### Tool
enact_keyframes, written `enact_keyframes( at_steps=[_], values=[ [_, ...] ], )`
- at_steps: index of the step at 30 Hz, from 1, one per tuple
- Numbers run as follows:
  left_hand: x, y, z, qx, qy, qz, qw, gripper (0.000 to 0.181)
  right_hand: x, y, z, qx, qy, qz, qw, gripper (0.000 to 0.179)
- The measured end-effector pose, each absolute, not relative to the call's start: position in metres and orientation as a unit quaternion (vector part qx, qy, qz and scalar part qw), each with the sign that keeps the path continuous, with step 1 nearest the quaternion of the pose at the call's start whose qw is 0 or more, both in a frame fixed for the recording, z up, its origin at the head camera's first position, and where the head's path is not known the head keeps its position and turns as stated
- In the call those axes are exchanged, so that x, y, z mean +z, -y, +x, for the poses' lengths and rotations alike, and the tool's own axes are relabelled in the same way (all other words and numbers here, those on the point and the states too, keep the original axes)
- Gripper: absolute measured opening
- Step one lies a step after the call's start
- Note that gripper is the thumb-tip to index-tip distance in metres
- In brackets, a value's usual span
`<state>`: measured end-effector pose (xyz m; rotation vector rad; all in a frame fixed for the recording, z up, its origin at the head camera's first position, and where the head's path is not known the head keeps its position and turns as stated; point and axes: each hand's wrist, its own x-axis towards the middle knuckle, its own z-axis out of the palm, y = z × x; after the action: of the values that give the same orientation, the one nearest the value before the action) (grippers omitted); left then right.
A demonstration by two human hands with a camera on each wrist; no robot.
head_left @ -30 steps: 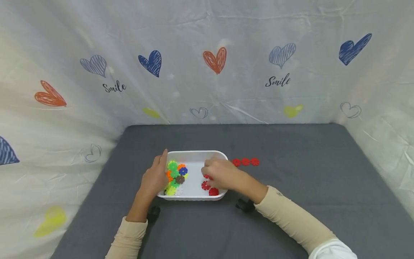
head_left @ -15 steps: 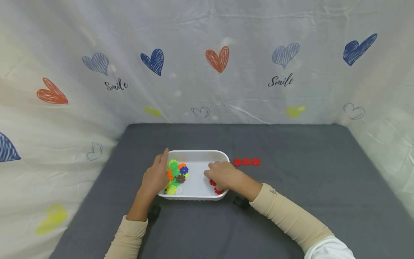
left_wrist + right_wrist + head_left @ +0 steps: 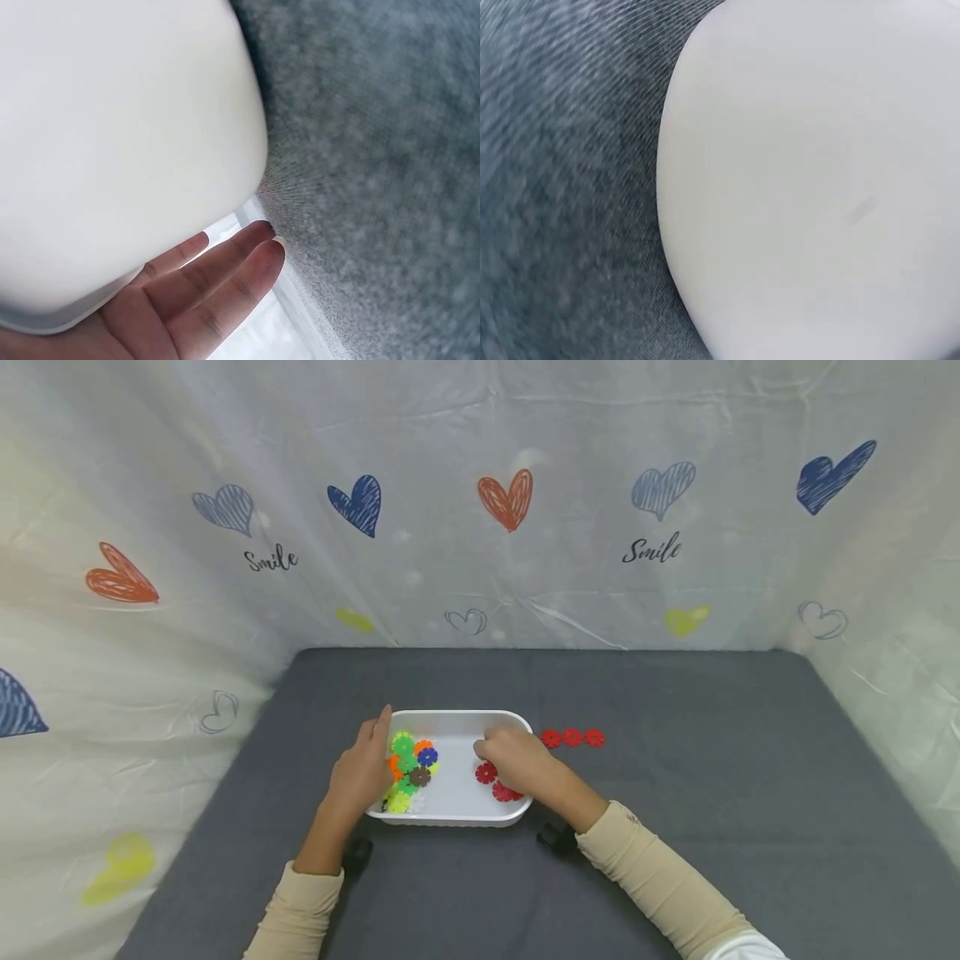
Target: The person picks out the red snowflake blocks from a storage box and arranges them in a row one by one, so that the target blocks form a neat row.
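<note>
We see one white tray [image 3: 453, 785], three red discs [image 3: 572, 737] beside it, one straight-fingered left hand [image 3: 362, 774], and one right hand [image 3: 517, 762] whose grip we cannot tell.

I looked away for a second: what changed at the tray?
The red discs in the tray have shifted: the lower ones now lie nearer its right end. The right hand is over that end, its wrist slightly further left; whether it holds a disc is hidden. Unchanged: the left hand at the tray's left end, the mixed discs there and the three red discs outside.
</note>
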<state>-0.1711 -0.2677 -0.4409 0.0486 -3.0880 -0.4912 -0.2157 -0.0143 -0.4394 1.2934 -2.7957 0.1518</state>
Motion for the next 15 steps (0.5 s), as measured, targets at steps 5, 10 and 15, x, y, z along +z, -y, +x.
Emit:
enact_keyframes(
  at_steps=[5,10,15],
  values=[
    [-0.4411,0.2674,-0.1713,-0.159,0.987,0.017,0.008,0.089,-0.4396,0.0143,-0.2163,0.043,0.903,0.427,0.028,0.017],
    [-0.4399,0.2665,-0.1711,-0.154,0.988,0.016,0.010,0.088,-0.4386,0.0136,-0.2178,0.046,0.895,0.443,0.014,0.018],
    [-0.4384,0.2656,-0.1706,-0.153,0.988,0.018,0.009,0.089,-0.4382,0.0108,-0.2172,0.113,0.890,0.441,0.023,0.020]
  ],
)
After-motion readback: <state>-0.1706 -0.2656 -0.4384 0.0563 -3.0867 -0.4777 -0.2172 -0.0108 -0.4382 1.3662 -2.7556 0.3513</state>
